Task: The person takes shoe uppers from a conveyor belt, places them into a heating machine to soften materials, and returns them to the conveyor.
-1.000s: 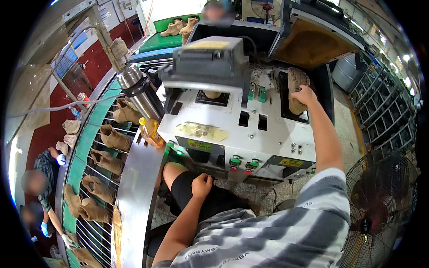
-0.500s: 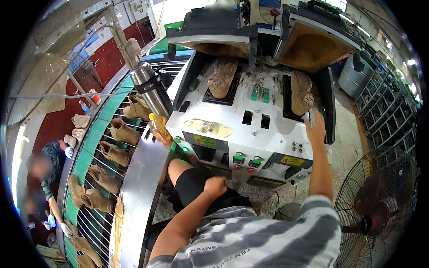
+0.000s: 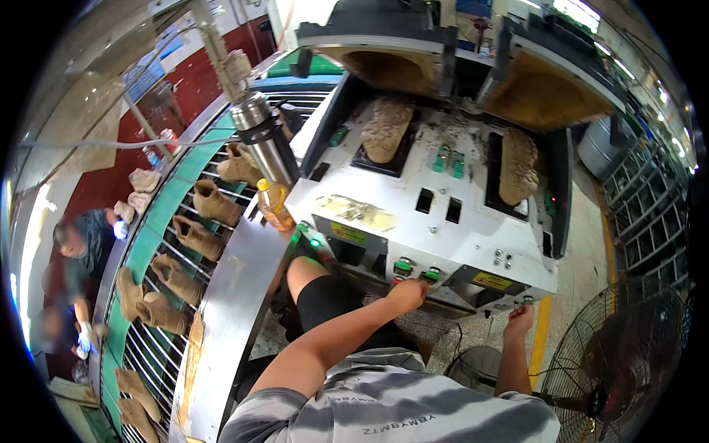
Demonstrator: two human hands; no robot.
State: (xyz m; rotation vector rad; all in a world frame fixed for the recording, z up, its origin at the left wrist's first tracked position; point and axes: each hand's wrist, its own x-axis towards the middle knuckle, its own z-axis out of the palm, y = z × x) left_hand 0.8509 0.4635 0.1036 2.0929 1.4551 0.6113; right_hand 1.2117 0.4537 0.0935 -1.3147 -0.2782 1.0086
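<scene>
My left hand [image 3: 408, 294], fingers curled, is at the front panel of a white machine [image 3: 384, 210], right beside a green button [image 3: 433, 273]; its fingertips are partly hidden. Lower at the panel's right end, my right hand [image 3: 519, 322] is closed just below a small green knob [image 3: 527, 300]; I cannot tell whether it touches it. On the machine's top, a tan shoe sole [image 3: 387, 129] lies sole up on a black pad at the left. A second tan sole [image 3: 518, 166] lies on the right pad. Both lids, the left [image 3: 377, 55] and the right [image 3: 550, 77], are raised.
At the left, a curved roller conveyor [image 3: 151, 347] carries several tan boots [image 3: 198, 235]. A steel flask [image 3: 262, 136] and a yellow-capped bottle [image 3: 273, 207] stand beside the machine. A floor fan [image 3: 617, 354] is at the right. Co-workers [image 3: 88, 236] are across the conveyor.
My right hand has left the right sole, come down to the front panel's right end and closed. My left hand has moved from my thigh forward and right to the buttons.
</scene>
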